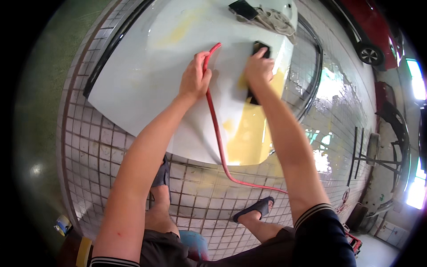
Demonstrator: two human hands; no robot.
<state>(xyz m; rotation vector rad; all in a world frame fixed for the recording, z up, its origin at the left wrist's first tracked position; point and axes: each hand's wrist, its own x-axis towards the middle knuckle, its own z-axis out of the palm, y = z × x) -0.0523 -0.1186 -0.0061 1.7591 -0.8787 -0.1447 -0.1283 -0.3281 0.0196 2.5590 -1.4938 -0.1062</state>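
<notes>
A large white car body panel point(147, 75) with yellow filler patches lies on the tiled floor in front of me. My left hand point(194, 76) grips a red hose point(214, 120) and holds its end against the panel. The hose runs down the panel and off across the tiles to the right. My right hand point(258, 66) presses a black sanding block point(261, 48) flat on the panel, just above a big yellow patch point(251, 133). Both forearms reach up from the lower edge.
A beige rag point(273, 20) and a dark flat object point(243, 9) lie at the panel's far end. A red car point(369, 26) stands at top right. Black metal stands point(369, 155) and car parts sit right. My sandalled foot point(254, 209) rests on wet tiles point(200, 196).
</notes>
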